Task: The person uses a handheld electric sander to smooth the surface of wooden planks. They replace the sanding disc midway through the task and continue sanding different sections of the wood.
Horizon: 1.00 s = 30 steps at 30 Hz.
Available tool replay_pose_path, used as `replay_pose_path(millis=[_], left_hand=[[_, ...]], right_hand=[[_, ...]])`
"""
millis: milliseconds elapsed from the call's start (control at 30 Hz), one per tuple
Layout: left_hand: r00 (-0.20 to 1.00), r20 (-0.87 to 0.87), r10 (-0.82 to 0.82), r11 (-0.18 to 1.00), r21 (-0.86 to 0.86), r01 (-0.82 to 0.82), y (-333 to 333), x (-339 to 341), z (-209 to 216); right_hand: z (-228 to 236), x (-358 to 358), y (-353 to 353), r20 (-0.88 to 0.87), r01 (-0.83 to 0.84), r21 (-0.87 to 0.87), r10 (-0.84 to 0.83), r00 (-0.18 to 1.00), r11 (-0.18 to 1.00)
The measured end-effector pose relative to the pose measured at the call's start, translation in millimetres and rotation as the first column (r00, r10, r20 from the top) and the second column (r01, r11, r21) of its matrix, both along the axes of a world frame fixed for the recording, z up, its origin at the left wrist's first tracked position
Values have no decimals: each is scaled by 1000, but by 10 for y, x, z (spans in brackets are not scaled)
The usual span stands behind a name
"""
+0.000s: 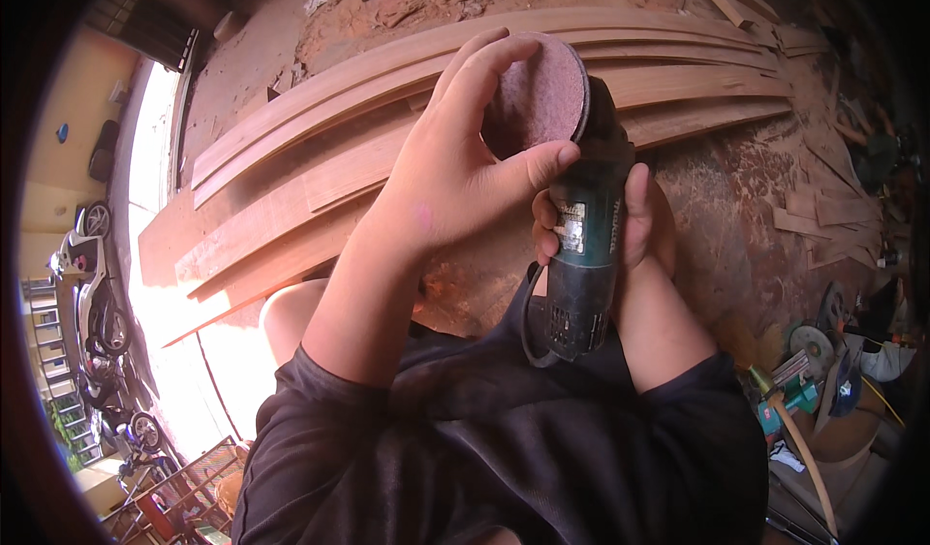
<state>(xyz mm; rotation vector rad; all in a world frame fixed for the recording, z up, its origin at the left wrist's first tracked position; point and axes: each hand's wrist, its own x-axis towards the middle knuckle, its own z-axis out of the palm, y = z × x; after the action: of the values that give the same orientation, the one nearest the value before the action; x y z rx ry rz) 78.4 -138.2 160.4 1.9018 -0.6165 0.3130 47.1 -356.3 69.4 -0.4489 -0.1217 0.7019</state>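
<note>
An angle grinder (582, 298) with a dark green and black body stands tilted in front of my chest, its head pointing away from me. A round reddish-brown sanding disc (539, 99) is mounted on its head and faces left. My left hand (448, 153) grips the disc's rim, fingers over the far edge and thumb on the near edge by the grinder head. Wrapped round the grinder's body is my right hand (651, 223), with its thumb on the right side and fingertips showing on the left. A black cord loop (529, 324) hangs beside the body.
Long wooden planks (697, 82) lie across the dusty ground ahead. Wood offcuts (835, 223) are scattered at the right. Assorted tools (812, 349) crowd the lower right. Parked motorbikes (95, 293) and a metal rack (194, 482) stand along the left.
</note>
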Motion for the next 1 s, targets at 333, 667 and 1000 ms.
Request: replay_pose_path(millis=[333, 667, 1000], left_hand=[[999, -40, -17, 1000, -15, 16, -27, 8, -1], [1000, 21, -16, 1000, 3, 16, -42, 2, -37], [945, 318, 73, 997, -40, -64, -224, 4, -210]], right_hand=[[-4, -4, 7, 11, -16, 37, 15, 1000, 999], [-35, -13, 2, 27, -12, 15, 12, 1000, 1000], [90, -66, 34, 61, 51, 39, -53, 997, 998]])
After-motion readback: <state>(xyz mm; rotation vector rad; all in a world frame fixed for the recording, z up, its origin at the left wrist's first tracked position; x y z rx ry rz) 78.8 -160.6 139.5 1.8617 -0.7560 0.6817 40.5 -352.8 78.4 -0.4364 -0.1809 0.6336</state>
